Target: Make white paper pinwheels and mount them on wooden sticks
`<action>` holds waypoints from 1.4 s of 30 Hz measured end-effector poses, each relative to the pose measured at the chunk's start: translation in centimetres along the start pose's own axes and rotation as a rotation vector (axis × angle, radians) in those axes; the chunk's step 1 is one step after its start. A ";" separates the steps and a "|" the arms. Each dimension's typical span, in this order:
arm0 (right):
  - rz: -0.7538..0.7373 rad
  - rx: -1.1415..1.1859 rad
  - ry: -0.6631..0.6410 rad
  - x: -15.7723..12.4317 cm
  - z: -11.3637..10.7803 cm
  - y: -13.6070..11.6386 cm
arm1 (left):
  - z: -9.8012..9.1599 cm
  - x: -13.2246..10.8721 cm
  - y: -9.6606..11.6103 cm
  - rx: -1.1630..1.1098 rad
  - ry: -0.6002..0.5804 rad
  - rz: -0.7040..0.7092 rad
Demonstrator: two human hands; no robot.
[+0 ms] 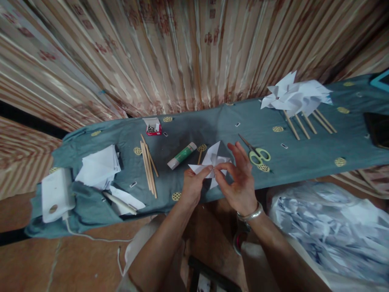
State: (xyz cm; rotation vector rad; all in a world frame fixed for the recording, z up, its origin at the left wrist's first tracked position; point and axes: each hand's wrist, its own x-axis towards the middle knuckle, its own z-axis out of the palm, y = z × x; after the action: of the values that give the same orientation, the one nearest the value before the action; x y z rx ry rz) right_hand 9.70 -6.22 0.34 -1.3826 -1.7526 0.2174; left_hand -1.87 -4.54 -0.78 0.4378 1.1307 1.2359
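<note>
A white paper pinwheel is held above the front edge of the cloth-covered table, its blades folded toward the middle. My left hand grips it from the left, thumb on the paper near the centre. From the right, my right hand pinches at the pinwheel's centre with thumb and index finger, the other fingers raised. Part of a wooden stick shows just behind the paper. Left of the pinwheel lies a green and white glue stick. Scissors with green handles rest to the right.
Several wooden sticks and a small red box of metal pins lie left. Farther left are stacked paper squares, a pen and a white corded device. Finished pinwheels lie back right; a plastic bag stands below.
</note>
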 end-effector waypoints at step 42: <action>0.124 0.070 0.040 0.1 0.1 0.4 | 0.1 -0.3 0.2 -0.043 -0.091 -0.071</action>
State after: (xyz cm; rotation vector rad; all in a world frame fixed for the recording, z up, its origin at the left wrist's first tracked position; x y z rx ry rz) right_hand 9.90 -5.96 0.11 -1.4367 -1.6134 0.3140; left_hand -1.86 -4.75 -0.40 0.4140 1.0320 1.1648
